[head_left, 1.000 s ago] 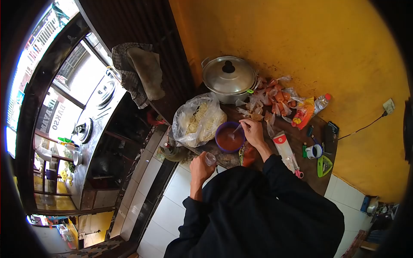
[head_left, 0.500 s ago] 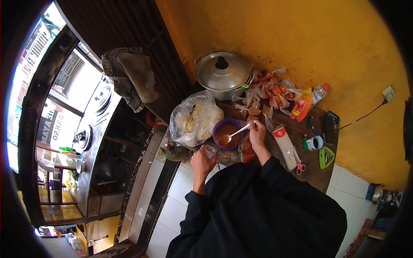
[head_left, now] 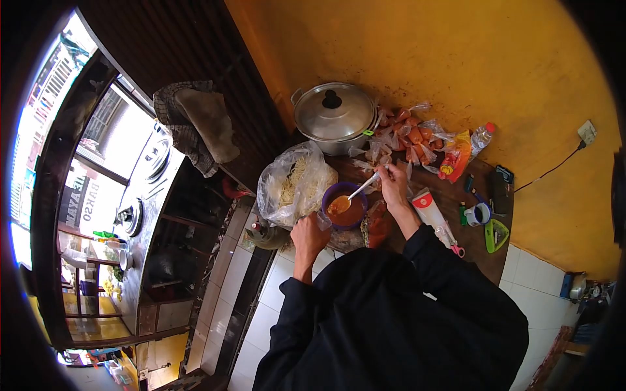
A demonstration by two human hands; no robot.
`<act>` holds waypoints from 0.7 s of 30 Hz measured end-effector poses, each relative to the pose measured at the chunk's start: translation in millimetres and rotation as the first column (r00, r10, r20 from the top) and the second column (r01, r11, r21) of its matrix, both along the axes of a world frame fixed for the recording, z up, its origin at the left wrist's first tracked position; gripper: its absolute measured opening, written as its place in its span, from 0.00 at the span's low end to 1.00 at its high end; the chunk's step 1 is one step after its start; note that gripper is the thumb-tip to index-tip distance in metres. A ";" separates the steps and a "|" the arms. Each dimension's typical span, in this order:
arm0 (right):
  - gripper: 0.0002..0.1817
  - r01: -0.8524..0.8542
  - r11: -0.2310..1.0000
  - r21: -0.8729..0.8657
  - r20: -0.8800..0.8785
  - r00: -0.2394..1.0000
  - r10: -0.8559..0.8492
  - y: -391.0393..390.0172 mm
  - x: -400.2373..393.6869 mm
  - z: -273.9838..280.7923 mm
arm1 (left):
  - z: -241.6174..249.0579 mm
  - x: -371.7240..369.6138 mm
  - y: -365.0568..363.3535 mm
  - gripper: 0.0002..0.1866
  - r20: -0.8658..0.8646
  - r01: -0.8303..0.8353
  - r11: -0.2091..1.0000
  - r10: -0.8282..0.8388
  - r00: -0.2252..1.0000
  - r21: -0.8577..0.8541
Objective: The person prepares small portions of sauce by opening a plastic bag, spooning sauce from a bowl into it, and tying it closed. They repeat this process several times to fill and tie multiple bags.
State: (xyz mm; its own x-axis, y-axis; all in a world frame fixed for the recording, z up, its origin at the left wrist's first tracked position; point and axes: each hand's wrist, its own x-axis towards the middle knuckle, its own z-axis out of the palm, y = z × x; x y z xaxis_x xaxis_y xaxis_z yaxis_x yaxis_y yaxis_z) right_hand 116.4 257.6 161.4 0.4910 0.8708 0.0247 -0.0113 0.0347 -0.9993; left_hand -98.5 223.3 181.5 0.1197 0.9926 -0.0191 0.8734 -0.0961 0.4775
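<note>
My right hand [head_left: 392, 181] is closed around the handle of a spoon [head_left: 363, 186]. The spoon's head lies in the orange-red sauce at the left side of a purple bowl [head_left: 360, 225]. Beside the bowl's lower left rim, my left hand [head_left: 309, 236] is closed on a small clear plastic bag [head_left: 323, 221], mostly hidden by the fingers. A big clear bag of noodles [head_left: 297, 182] sits left of the bowl. Tied bags of orange-red sauce [head_left: 415, 135] are heaped behind it.
A lidded metal pot [head_left: 334, 114] stands at the back by the yellow wall. To the right are a plastic bottle [head_left: 482, 137], a long white-and-red packet [head_left: 430, 212], pink-handled scissors [head_left: 458, 251], a white enamel mug [head_left: 478, 214] and a green triangular tray [head_left: 497, 236].
The spoon has tilted more steeply and its head now sits further left in the sauce. My right hand has risen slightly, and my left hand with the small bag is nearer the bowl.
</note>
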 end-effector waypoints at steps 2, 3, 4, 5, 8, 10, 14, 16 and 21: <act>0.10 -0.010 1.000 0.018 0.008 1.000 0.010 2.8 1.0 0.2 | 3.0 1.7 2.5 0.14 -0.034 0.034 0.999 -0.034 0.999 0.001; 0.10 -0.023 0.999 0.028 0.021 1.000 0.023 4.4 0.7 0.9 | 4.2 2.8 3.6 0.14 -0.036 0.037 0.999 -0.037 0.999 0.005; 0.09 -0.036 0.999 0.038 0.034 0.999 0.035 5.4 0.6 1.7 | 5.3 4.3 4.6 0.14 -0.044 0.046 0.999 -0.045 0.998 0.019; 0.09 -0.033 0.999 0.042 0.032 0.999 0.032 4.8 0.0 2.1 | 6.0 5.9 5.4 0.13 -0.051 0.055 0.998 -0.053 0.997 0.033; 0.08 -0.067 0.992 0.103 0.144 0.988 0.052 4.5 -9.7 7.3 | 7.6 11.3 9.5 0.13 -0.125 0.107 0.994 -0.109 0.986 -0.025; 0.06 -0.132 0.985 0.114 0.202 0.974 0.107 -7.8 -24.8 26.0 | 2.6 17.9 12.7 0.13 -0.108 0.074 0.997 -0.076 0.991 -0.021; 0.04 -0.303 0.888 0.346 0.585 0.810 0.049 -36.5 -49.9 71.9 | 10.7 23.8 12.5 0.14 -0.051 -0.012 1.000 0.013 0.999 0.019; 0.04 -0.268 0.881 0.390 0.610 0.792 -0.030 -42.0 -45.6 85.0 | 10.9 22.0 11.7 0.14 -0.054 -0.032 0.999 0.033 0.998 0.009; 0.02 -0.255 0.886 0.388 0.686 0.722 -0.092 -25.4 -34.2 70.7 | 2.1 10.8 10.1 0.12 -0.013 -0.073 0.997 0.073 0.997 0.018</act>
